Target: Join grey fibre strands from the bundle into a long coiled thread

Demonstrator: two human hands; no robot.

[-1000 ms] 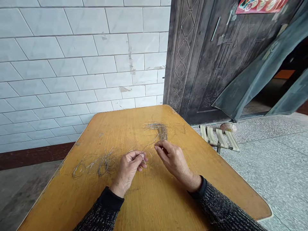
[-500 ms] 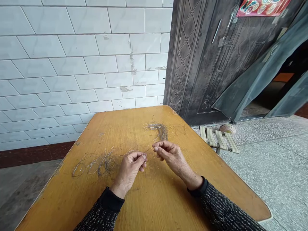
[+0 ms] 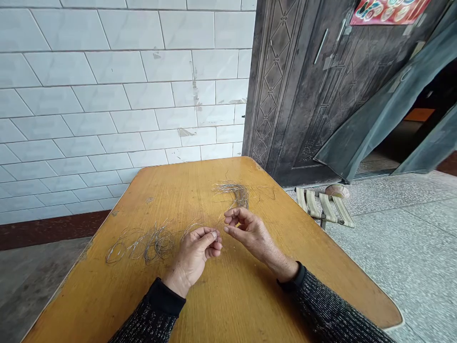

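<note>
Over the middle of the wooden table (image 3: 221, 300), my left hand (image 3: 198, 252) pinches a thin wire (image 3: 219, 222) between thumb and forefinger. Just to its right is my right hand (image 3: 252, 233), thumb and fingertips parted, close to the wire's upper end; whether it touches the wire is too fine to see. Beyond my right hand lies a bent bundle of thin wires (image 3: 242, 194), its loose ends fanned to the left. Left of my left hand, several tangled wire loops (image 3: 157, 243) rest on the tabletop.
A white tiled wall (image 3: 150, 100) stands behind the table, with a dark carved door (image 3: 303, 95) to its right. A folding stool (image 3: 326, 207) with striped straps is on the floor at right, near a hanging grey-green curtain (image 3: 378, 114).
My right thumb and fingers have parted from a pinch on the wire. My left hand has shifted slightly right, still pinching. The wire bundle and loops lie as before.
</note>
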